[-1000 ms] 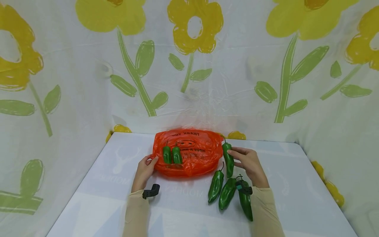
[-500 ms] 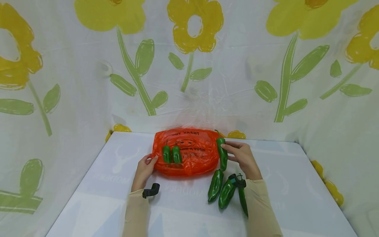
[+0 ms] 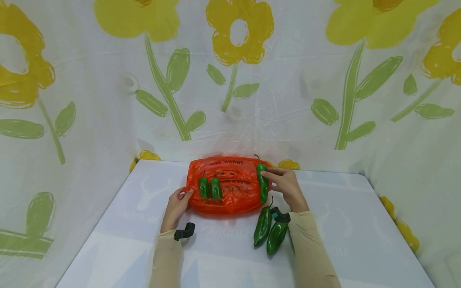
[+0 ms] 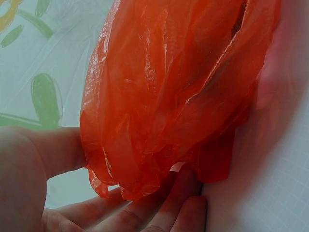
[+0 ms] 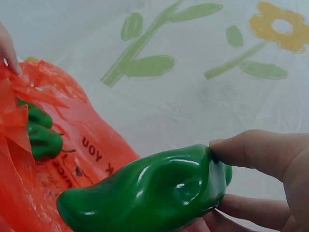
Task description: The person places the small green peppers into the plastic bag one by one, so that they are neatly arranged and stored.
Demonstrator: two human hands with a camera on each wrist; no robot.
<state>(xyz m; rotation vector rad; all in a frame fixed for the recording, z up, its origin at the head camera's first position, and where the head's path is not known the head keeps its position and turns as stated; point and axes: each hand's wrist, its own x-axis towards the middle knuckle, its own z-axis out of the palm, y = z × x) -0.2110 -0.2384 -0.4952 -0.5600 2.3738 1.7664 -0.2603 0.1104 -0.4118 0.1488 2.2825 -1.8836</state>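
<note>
Held pepper [image 3: 263, 184] hides part of the red bag [image 3: 237, 204].

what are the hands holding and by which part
Right hand: a green pepper, near its stem end. Left hand: the red bag, by its left edge.

The bag [image 3: 234, 205] is translucent red-orange, printed in black. Behind the bag, the white curtain [image 3: 281, 128] bears yellow flowers [image 3: 264, 20] and green leaves [image 3: 246, 91]. Inside the bag and to its right, the peppers [image 3: 262, 228] are glossy green. Beneath the bag, the bench [image 3: 219, 260] mixes white and pale blue.
</note>
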